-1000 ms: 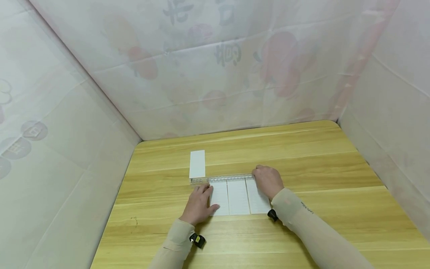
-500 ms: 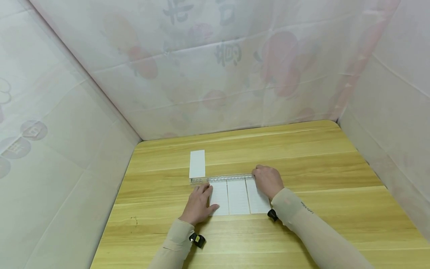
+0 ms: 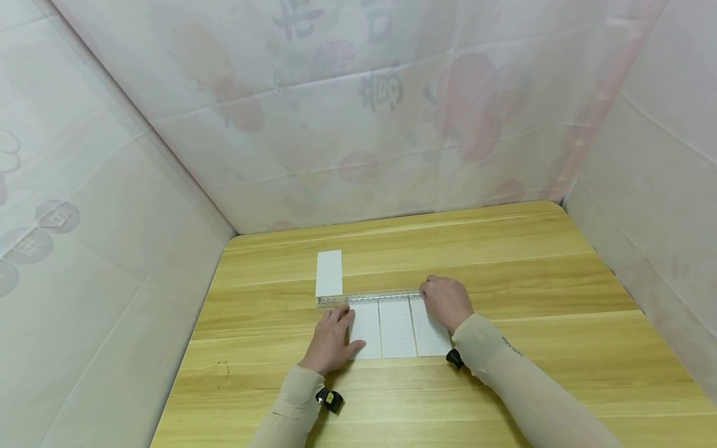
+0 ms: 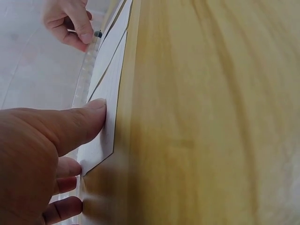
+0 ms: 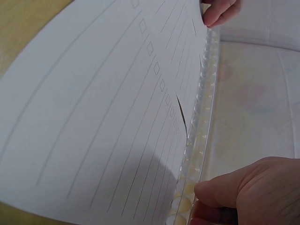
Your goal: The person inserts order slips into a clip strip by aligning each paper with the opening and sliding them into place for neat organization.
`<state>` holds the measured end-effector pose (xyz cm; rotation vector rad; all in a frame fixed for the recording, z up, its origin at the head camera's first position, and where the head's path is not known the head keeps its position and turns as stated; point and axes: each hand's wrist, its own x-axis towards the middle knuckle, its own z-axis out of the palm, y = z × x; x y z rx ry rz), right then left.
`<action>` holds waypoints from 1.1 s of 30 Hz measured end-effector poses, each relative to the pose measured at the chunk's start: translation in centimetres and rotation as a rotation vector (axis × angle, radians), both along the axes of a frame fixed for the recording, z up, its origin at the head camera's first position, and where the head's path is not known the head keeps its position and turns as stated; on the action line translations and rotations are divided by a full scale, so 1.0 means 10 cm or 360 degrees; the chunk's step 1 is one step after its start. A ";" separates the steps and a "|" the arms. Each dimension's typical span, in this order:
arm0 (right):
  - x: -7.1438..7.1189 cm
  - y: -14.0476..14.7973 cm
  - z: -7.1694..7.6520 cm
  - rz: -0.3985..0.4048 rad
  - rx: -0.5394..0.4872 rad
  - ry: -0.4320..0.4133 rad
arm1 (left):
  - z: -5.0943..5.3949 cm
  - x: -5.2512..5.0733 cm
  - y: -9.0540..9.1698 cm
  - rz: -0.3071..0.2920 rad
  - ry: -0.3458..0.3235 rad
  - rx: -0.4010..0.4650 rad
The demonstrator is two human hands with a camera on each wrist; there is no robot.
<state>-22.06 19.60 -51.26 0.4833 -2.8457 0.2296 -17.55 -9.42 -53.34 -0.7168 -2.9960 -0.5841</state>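
A clear plastic ruler [image 3: 386, 297] with a row of round shapes lies along the top edges of three lined white paper cards, the left card [image 3: 366, 333], the middle card [image 3: 398, 330] and the right card [image 3: 430, 336]. My left hand [image 3: 327, 342] rests spread at the left: its fingertips touch the ruler's near edge, and the thumb [image 4: 89, 119] presses on the left card. At the ruler's right end my right hand [image 3: 448, 302] pinches it; in the right wrist view the thumb [image 5: 218, 190] is on its edge. Part of the right card is hidden under that hand.
Another white card [image 3: 329, 274] lies beyond the ruler's left end. Everything is on a wood-grain table [image 3: 269, 274], with a printed fabric curtain [image 3: 358, 124] standing behind it and at both sides.
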 end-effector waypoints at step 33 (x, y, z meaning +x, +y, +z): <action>0.00 0.02 0.01 0.0014 0.0002 0.0047 | 0.29 -0.51 -0.31 0.0192 0.0147 0.0014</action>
